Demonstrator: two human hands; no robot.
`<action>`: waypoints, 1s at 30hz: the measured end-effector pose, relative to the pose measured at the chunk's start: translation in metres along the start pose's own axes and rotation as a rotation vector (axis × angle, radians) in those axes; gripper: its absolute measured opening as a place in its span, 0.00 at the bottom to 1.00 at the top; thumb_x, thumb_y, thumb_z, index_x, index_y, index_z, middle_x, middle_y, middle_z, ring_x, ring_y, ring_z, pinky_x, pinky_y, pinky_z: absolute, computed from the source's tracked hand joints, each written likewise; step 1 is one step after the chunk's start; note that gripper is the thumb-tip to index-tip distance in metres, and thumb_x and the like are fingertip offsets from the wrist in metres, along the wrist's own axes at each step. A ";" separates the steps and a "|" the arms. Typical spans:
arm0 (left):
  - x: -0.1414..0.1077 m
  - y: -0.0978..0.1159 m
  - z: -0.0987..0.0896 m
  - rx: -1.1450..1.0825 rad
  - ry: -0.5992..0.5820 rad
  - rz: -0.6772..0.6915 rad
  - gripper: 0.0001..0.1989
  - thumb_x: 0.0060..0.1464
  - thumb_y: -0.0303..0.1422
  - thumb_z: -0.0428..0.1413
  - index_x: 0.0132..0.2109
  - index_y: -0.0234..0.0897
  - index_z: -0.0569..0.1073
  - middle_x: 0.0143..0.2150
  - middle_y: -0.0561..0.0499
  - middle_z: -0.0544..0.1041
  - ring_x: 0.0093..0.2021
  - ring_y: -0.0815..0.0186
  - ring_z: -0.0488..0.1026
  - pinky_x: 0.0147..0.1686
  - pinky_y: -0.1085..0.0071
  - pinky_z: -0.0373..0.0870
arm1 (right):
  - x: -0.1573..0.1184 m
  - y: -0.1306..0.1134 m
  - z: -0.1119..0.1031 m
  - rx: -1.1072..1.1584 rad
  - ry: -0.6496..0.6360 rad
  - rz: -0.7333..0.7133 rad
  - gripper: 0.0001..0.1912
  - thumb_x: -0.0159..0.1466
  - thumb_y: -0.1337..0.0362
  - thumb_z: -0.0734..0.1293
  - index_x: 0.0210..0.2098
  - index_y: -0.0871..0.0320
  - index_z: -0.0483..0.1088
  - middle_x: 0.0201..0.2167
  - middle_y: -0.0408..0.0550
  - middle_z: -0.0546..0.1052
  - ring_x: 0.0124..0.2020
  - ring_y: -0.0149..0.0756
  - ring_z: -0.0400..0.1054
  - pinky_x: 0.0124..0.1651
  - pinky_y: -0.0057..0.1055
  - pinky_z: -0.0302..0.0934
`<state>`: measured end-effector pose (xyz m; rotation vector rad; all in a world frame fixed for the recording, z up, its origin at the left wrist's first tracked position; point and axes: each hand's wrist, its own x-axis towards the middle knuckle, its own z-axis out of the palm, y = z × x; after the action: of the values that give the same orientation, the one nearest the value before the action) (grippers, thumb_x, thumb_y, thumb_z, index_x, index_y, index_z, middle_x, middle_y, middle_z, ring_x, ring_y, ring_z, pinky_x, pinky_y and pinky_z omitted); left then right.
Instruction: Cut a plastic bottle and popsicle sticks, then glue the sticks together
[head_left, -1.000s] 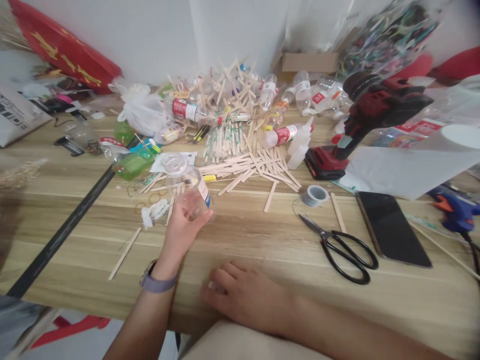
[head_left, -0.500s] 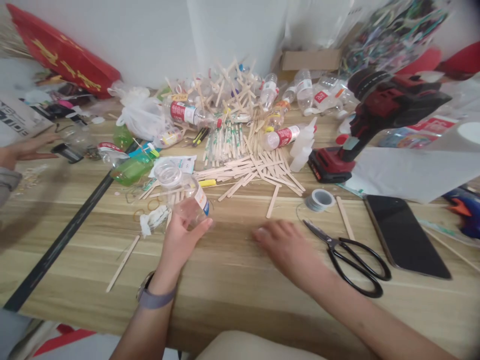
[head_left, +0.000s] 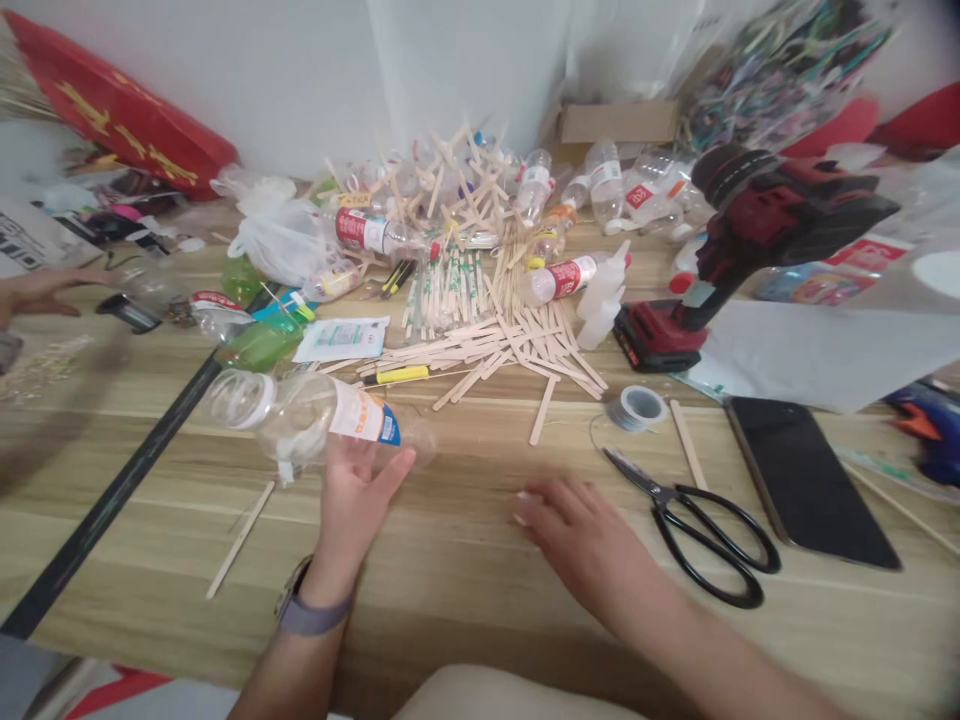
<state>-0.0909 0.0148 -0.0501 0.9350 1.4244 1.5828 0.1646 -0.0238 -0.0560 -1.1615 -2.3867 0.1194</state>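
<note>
My left hand [head_left: 360, 510] is closed around a clear plastic bottle [head_left: 300, 412]. The bottle is tilted nearly flat, its wide neck pointing left, with a white, orange and blue label near its base. Low over the bare wood in the middle, my right hand [head_left: 574, 525] has loosely bent fingers, and I see nothing held in it. To its right lie black-handled scissors [head_left: 664, 492], spread slightly. Behind them stands a spool of grey wire [head_left: 637, 408]. A yellow utility knife [head_left: 401, 375] lies just beyond the bottle.
Loose wooden sticks [head_left: 517, 345] spread across the centre, with piled plastic bottles [head_left: 536, 185] behind. A red and black cordless drill [head_left: 712, 260] stands upright at right, near a phone [head_left: 814, 480]. Another person's hand [head_left: 45, 290] is at the left edge, beside a black cylinder [head_left: 129, 312].
My left hand has tipped the bottle over to the left, so its neck has swung down and leftward. My right hand has shifted slightly, its fingers more bent than before.
</note>
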 end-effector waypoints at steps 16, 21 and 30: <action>0.001 0.008 0.005 0.140 -0.028 0.117 0.36 0.41 0.35 0.68 0.57 0.40 0.63 0.58 0.42 0.72 0.62 0.53 0.69 0.63 0.54 0.63 | 0.074 0.000 0.029 0.103 -0.094 0.052 0.13 0.66 0.72 0.64 0.48 0.59 0.73 0.44 0.56 0.74 0.46 0.44 0.68 0.49 0.41 0.67; 0.002 0.002 0.006 0.188 -0.047 0.125 0.35 0.44 0.34 0.66 0.58 0.40 0.62 0.60 0.41 0.72 0.62 0.53 0.69 0.63 0.54 0.63 | 0.092 0.002 0.041 0.094 -0.150 0.109 0.11 0.65 0.73 0.64 0.46 0.60 0.75 0.43 0.56 0.75 0.46 0.44 0.68 0.51 0.41 0.66; 0.008 -0.023 -0.003 0.239 -0.214 0.051 0.33 0.47 0.37 0.65 0.59 0.40 0.62 0.65 0.39 0.68 0.66 0.54 0.63 0.66 0.54 0.58 | 0.066 -0.002 0.012 0.062 -0.090 0.125 0.18 0.66 0.67 0.66 0.55 0.59 0.69 0.54 0.59 0.73 0.53 0.46 0.68 0.54 0.44 0.66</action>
<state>-0.0956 0.0224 -0.0729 1.2504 1.4660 1.3215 0.1235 0.0268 -0.0411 -1.3015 -2.3687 0.2904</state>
